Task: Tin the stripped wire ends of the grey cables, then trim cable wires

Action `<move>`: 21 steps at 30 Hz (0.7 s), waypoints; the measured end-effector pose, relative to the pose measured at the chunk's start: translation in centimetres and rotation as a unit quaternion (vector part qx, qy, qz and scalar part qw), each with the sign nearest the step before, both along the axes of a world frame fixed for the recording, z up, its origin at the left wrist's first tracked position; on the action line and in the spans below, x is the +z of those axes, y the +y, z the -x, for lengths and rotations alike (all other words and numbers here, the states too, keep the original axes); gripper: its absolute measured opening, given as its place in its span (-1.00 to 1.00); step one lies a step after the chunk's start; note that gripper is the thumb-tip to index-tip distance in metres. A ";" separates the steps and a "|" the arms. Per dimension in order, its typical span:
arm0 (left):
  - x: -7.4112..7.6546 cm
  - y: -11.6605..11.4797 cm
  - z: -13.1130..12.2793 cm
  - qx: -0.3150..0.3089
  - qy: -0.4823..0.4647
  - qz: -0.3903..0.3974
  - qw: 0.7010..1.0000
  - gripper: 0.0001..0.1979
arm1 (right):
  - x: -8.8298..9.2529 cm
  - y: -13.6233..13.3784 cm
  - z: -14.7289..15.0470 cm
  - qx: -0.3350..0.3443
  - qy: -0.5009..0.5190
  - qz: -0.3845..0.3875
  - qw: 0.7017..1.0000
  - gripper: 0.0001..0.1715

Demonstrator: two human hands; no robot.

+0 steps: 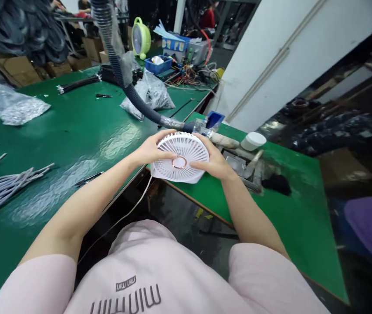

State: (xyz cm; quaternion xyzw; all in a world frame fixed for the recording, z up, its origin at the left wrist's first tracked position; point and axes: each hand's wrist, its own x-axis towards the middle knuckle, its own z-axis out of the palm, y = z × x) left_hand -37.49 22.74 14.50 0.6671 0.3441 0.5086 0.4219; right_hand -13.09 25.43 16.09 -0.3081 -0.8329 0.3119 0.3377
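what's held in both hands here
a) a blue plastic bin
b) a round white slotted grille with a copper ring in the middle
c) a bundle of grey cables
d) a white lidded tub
B: the left hand and the right hand both clasp the round white slotted grille, with the copper ring showing at its center.

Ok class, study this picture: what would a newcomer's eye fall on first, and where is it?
First comes the round white slotted plastic grille with a copper ring at its centre, held between the left hand and right hand above the green workbench. Beyond it, a black corrugated hose curves across the bench, and a lime-green desk fan stands farther back.
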 end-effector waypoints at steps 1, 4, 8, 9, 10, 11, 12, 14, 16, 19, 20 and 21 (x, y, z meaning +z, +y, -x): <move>0.0 1.2 0.0 0.000 0.002 -0.002 1.000 -0.17 | 0.0 1.1 0.0 -0.001 0.000 -0.002 1.000 0.05; -0.3 4.0 0.3 0.001 0.012 0.015 1.000 -0.15 | -0.2 3.8 0.5 0.000 -0.013 -0.003 1.000 0.07; -1.0 5.9 0.6 0.013 0.018 0.033 0.999 -0.15 | -0.6 5.9 0.8 0.007 -0.017 0.001 1.000 0.08; -1.2 6.3 0.5 0.014 0.018 0.036 0.999 -0.15 | -0.6 6.3 0.7 0.008 -0.016 0.001 1.000 0.08; -1.3 6.7 0.3 0.013 0.017 0.038 0.999 -0.15 | -0.7 6.6 0.6 0.007 -0.017 -0.001 1.000 0.08; -1.4 7.0 0.1 0.012 0.016 0.038 0.999 -0.15 | -0.7 6.8 0.4 0.006 -0.019 -0.003 1.000 0.08; -1.5 7.3 -0.1 0.009 0.016 0.038 0.999 -0.15 | -0.7 7.0 0.1 0.002 -0.022 -0.006 1.000 0.08; -1.6 8.0 -0.6 0.003 0.014 0.034 0.999 -0.15 | -0.9 7.3 -0.4 -0.010 -0.027 -0.009 1.000 0.09; -1.6 8.5 -1.0 -0.002 0.017 0.030 0.999 -0.16 | -1.2 7.3 -0.8 -0.030 -0.027 -0.009 0.999 0.07; -1.7 9.2 -1.6 -0.009 0.026 0.027 0.999 -0.17 | -1.8 7.1 -1.2 -0.059 -0.018 -0.005 0.998 0.05; -1.7 9.4 -1.8 -0.009 0.028 0.025 0.999 -0.17 | -2.0 7.0 -1.4 -0.068 -0.016 -0.006 0.998 0.05; -1.7 9.6 -2.1 -0.009 0.028 0.023 0.999 -0.18 | -2.2 6.9 -1.5 -0.079 -0.016 -0.008 0.997 0.04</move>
